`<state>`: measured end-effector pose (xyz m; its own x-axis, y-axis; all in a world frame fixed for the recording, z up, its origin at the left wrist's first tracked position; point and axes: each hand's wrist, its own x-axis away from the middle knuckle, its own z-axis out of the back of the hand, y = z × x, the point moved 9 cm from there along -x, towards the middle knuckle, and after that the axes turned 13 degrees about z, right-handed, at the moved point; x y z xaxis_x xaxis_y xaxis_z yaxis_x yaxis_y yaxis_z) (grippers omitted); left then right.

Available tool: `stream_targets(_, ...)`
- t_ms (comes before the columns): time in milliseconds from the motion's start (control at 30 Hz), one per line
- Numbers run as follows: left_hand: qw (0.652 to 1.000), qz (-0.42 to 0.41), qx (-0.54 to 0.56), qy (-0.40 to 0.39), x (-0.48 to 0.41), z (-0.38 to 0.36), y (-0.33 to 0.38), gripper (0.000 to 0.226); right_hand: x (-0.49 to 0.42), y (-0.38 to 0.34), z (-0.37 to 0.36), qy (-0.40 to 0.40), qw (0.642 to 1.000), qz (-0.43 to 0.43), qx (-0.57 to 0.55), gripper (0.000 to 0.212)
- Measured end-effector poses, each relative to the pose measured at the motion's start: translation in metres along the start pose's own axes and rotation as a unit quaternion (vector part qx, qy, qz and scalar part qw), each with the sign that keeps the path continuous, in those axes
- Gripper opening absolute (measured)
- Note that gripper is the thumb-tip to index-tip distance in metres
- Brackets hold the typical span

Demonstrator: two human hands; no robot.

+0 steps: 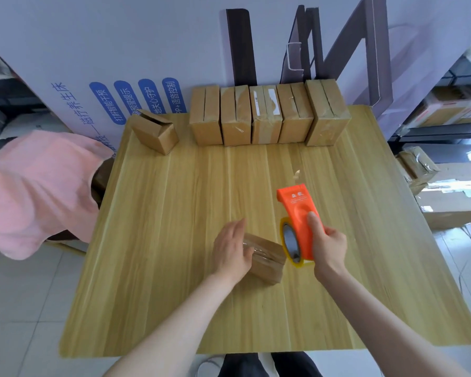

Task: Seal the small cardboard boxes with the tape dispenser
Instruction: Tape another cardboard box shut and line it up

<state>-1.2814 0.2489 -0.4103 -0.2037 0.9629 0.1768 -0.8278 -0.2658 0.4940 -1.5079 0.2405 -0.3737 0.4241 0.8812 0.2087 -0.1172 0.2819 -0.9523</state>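
Wood-grain table (174, 213) by white wall (120, 36), five boxes (267, 115) along back edge, left hand (233, 250) flat on small box (267, 259), right hand (329, 246) gripping tape dispenser (299, 210).

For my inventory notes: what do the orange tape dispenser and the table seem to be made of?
The tape dispenser: probably plastic, smooth orange, moulded shape. The table: wood or wood-look laminate, pale striped grain, faint sheen; I cannot tell which.
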Motion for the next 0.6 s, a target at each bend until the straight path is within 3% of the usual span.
stream_targets(100,0.971,-0.098,-0.127,-0.177,-0.013,-0.03,0.037,0.065,-0.001,-0.001,0.016,0.014,1.0,0.009,-0.008,0.058)
stream_targets(133,0.955,-0.099,-0.178,-0.216,-0.014,-0.039,0.039,0.063,-0.001,-0.002,0.02,0.009,1.0,0.014,-0.005,0.058)
stream_targets(200,0.954,-0.023,-0.215,-0.209,-0.021,-0.042,0.026,0.06,0.002,-0.009,0.026,-0.011,1.0,0.025,0.01,0.052)
stream_targets(300,0.966,0.193,-0.115,-0.131,-0.015,-0.03,-0.02,0.065,0.006,-0.018,0.031,-0.052,0.996,0.051,0.046,0.046)
stream_targets(367,0.954,0.268,-0.048,-0.123,0.002,-0.033,-0.04,0.069,0.008,-0.021,0.03,-0.079,0.993,0.059,0.065,0.044)
stream_targets(500,0.957,0.263,0.118,-0.035,0.003,-0.009,-0.031,0.05,0.011,-0.035,0.027,-0.121,0.983,0.087,0.105,0.036)
stream_targets(600,0.902,0.21,0.377,-0.028,-0.008,0.032,0.005,0.032,0.011,-0.049,0.025,-0.156,0.969,0.118,0.152,0.03)
